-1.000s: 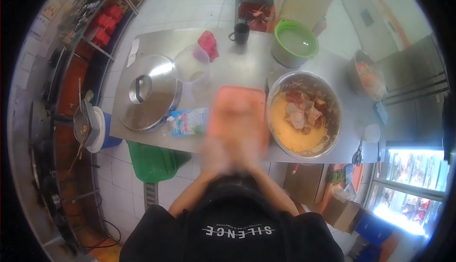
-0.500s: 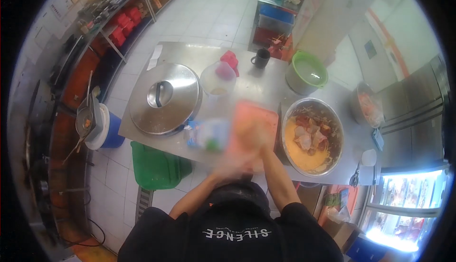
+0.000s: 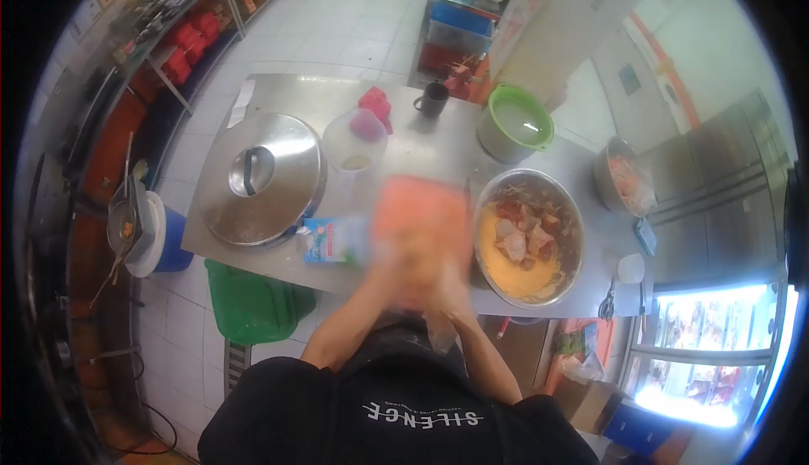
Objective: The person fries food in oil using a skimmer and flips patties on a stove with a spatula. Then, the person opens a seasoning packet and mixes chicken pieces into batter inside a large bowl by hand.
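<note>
Both my hands are blurred by motion at the near edge of the steel table (image 3: 282, 94). My left hand (image 3: 389, 278) is at the left side of a pinkish-orange flat board or tray (image 3: 421, 199). My right hand (image 3: 451, 295) is at its near right part, with something clear and film-like (image 3: 440, 332) hanging by the wrist. A smeared yellowish shape (image 3: 419, 254) shows between the hands; I cannot tell what it is. A blue-and-white carton or packet (image 3: 327, 240) lies left of the board. To the right stands a steel bowl (image 3: 575, 250) with yellow liquid and meat-like pieces.
A big round steel lid (image 3: 291, 149) covers the table's left. Farther back are a translucent container (image 3: 344, 140), a dark mug (image 3: 432, 99) and a green pot (image 3: 493, 140). Scissors (image 3: 607, 305) lie at the right edge. A green bin (image 3: 253, 305) stands below the table.
The view has shifted, so the table things appear farther left. My left hand has come up to the board's left side, and my right hand is lower, nearer me.
</note>
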`<state>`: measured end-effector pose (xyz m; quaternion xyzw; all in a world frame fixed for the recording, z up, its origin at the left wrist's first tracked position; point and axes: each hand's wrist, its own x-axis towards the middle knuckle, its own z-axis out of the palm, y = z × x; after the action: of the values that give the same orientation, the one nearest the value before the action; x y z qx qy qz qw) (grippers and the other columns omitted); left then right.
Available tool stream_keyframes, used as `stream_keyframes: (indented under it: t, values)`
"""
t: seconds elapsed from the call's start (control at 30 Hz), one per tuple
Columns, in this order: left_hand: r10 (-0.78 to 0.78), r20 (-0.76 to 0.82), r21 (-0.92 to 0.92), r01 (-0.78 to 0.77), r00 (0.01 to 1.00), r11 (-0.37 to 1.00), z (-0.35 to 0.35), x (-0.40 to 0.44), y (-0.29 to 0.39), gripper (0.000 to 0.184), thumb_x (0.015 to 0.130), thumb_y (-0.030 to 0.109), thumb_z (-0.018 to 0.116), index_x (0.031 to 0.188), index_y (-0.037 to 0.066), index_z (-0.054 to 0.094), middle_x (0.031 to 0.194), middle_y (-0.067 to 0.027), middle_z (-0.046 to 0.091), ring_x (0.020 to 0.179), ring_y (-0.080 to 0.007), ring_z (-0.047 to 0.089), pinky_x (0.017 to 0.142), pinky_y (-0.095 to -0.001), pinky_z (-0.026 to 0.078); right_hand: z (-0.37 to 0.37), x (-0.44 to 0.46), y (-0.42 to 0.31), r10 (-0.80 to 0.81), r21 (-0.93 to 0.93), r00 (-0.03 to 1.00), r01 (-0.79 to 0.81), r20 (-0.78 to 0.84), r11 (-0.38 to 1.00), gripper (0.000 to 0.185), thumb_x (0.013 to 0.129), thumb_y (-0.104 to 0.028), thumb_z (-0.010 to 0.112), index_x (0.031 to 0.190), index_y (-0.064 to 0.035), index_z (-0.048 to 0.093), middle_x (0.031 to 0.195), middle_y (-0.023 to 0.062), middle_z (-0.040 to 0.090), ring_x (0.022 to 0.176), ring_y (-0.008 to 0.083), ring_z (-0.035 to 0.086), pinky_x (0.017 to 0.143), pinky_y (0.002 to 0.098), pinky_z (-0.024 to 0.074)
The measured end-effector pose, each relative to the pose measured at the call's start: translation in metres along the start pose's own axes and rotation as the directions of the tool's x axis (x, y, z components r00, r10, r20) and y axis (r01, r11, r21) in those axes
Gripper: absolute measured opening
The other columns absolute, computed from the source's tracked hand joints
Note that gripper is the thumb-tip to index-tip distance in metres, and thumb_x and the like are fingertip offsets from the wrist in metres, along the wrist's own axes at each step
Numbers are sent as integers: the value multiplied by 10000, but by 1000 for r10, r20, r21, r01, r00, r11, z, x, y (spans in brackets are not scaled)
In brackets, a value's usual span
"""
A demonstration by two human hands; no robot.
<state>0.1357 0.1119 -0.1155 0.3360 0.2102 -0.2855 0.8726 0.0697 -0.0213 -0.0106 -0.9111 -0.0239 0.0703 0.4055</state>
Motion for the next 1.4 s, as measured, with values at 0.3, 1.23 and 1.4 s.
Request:
stream_keyframes:
  t: [0.3, 1.23, 1.4]
  values:
    - [123, -152, 222, -87, 981, 971, 45, 17, 37, 478, 1001, 399, 520, 1286, 25, 608, 1147, -114, 699, 1095, -237, 657, 945, -424, 542, -78, -45, -20, 348, 291, 935, -354, 75, 889, 306, 894, -95, 677, 1162, -27, 547, 1021, 138, 662, 947, 271, 661, 844, 366, 524]
    - [381, 348, 903, -415, 857, 109, 177, -62, -42, 232, 993, 194, 522, 1083, -6, 599, 912, -195, 610, 894, -385, 618, 762, -469, 476, -143, -45, 25, 434, 402, 872, -323, -224, 857, 283, 1027, -231, 540, 1118, 23, 623, 982, 179, 711, 923, 243, 690, 770, 402, 542]
    - [168, 758, 612, -599, 630, -516, 174, -48, -54, 253, 935, 147, 553, 1164, 40, 547, 901, -179, 597, 855, -361, 619, 723, -472, 486, -178, -48, 35, 382, 400, 909, -293, -164, 869, 375, 1022, -334, 568, 984, 30, 650, 798, 173, 682, 755, 234, 670, 683, 392, 506]
